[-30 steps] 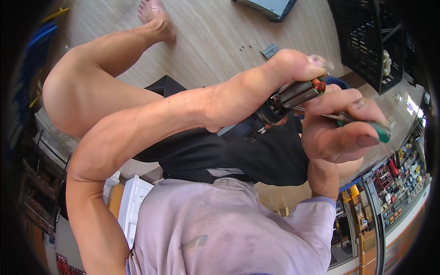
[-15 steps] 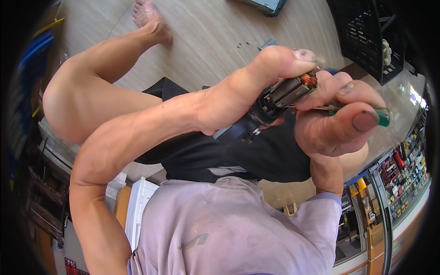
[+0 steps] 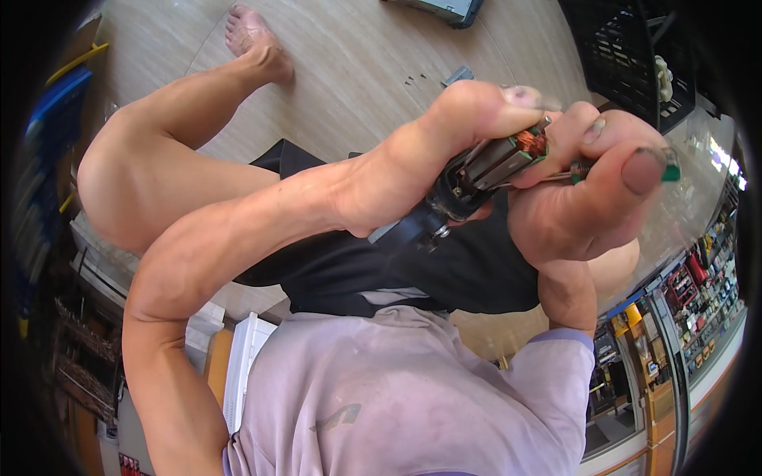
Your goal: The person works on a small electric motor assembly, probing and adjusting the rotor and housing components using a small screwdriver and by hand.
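Your left hand (image 3: pixel 432 143) is closed around a motor assembly (image 3: pixel 496 164), thumb over its top, with the copper windings (image 3: pixel 531 143) facing two o'clock. The assembly is raised over your dark shorts (image 3: pixel 397 274), at two o'clock from the middle of your view; its black housing (image 3: pixel 425 220) points toward eight o'clock. Your right hand (image 3: pixel 575 202) is curled around a green-handled screwdriver (image 3: pixel 671 165), whose handle lies toward three o'clock. The shaft runs in toward the motor, but its tip is hidden, so you cannot tell what it touches.

Watch that tip: pushed off line, it could skid and nick the windings or jab your left fingers, since both hands are crowded together. Nothing but your grip visibly braces the assembly, so a hard twist could turn it in your palm. Three small dark pieces, perhaps screws (image 3: pixel 412 78), lie loose on the floor (image 3: pixel 341 59) at twelve o'clock, where a stray foot could scatter them.

Counted: two hands, one motor assembly, one screwdriver, three small pieces, one grey piece (image 3: pixel 458 76) at one o'clock, and one bare foot (image 3: pixel 258 44) at eleven.
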`<act>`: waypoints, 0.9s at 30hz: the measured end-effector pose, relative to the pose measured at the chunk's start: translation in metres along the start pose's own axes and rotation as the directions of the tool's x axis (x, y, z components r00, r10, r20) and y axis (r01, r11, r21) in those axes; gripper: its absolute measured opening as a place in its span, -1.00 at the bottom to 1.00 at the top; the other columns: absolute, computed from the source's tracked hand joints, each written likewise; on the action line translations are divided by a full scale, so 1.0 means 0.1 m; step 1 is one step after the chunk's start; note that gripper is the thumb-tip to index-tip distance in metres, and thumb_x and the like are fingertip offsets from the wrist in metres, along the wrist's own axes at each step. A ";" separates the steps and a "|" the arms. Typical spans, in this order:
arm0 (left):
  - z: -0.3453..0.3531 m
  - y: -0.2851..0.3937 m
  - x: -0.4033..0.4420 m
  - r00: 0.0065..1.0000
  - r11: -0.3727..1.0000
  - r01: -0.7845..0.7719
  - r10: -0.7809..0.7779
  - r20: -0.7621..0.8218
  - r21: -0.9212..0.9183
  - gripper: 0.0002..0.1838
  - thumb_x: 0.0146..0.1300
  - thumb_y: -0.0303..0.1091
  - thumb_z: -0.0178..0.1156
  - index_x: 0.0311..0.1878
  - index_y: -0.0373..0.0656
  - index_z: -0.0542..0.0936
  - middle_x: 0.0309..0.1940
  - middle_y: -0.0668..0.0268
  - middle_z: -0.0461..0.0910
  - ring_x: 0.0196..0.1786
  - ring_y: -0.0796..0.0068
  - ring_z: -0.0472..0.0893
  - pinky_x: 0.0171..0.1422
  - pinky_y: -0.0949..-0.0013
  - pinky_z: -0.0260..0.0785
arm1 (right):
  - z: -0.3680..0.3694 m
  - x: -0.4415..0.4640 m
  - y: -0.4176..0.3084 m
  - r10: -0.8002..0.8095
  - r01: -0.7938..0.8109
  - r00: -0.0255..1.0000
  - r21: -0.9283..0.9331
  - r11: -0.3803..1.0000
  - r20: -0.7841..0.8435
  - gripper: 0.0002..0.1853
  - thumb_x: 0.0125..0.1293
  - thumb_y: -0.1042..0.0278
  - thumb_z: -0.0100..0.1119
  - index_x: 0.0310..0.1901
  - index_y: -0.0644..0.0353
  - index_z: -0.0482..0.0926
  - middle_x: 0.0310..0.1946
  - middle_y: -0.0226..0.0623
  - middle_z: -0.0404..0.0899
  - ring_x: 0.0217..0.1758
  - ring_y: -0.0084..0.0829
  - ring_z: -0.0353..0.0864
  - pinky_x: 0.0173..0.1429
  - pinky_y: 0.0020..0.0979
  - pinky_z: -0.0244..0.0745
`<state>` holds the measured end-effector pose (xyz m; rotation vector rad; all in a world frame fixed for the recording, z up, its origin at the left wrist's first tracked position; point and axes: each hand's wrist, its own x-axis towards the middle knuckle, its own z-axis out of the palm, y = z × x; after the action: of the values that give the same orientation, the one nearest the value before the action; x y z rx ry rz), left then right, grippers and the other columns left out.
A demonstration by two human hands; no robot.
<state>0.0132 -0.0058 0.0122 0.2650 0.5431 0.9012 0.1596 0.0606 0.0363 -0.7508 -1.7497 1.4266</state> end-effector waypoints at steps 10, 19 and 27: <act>-0.05 -0.04 0.01 0.997 0.995 -0.011 0.020 -0.081 0.103 -0.40 0.43 0.26 -0.09 -0.17 -0.21 0.46 -0.41 0.28 0.46 -0.50 0.48 0.41 -0.41 0.41 0.25 | 0.08 -0.07 0.11 -0.034 0.027 0.989 -0.052 0.998 -0.145 -0.65 0.61 0.04 -0.14 -0.20 0.19 0.33 -0.53 -0.38 0.37 -0.64 -0.59 0.32 -0.52 -0.50 0.35; -0.16 -0.13 0.00 0.997 0.993 0.073 -0.074 0.008 0.088 -0.23 0.34 0.47 -0.23 -0.10 -0.19 0.47 -0.39 0.28 0.45 -0.43 0.44 0.47 -0.34 0.40 0.30 | 0.06 -0.08 0.18 -0.071 0.077 0.990 0.050 0.996 -0.126 -0.74 0.60 0.23 -0.08 -0.12 0.30 0.32 -0.63 -0.40 0.47 -0.64 -0.64 0.45 -0.43 -0.58 0.45; -0.06 -0.06 -0.03 0.970 0.980 0.201 -0.201 -0.137 -0.016 -0.12 0.21 0.62 -0.16 -0.19 -0.17 0.52 -0.46 0.28 0.51 -0.47 0.51 0.54 -0.43 0.47 0.40 | 0.16 -0.08 0.31 -0.132 0.140 0.970 0.023 0.990 -0.204 -0.69 0.63 0.16 -0.10 -0.08 0.32 0.35 -0.63 -0.43 0.46 -0.64 -0.67 0.43 -0.47 -0.60 0.37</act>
<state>0.0123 -0.0115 0.0051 0.1432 0.6849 0.7262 0.1506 0.0522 0.0030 -0.7154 -1.5826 1.2424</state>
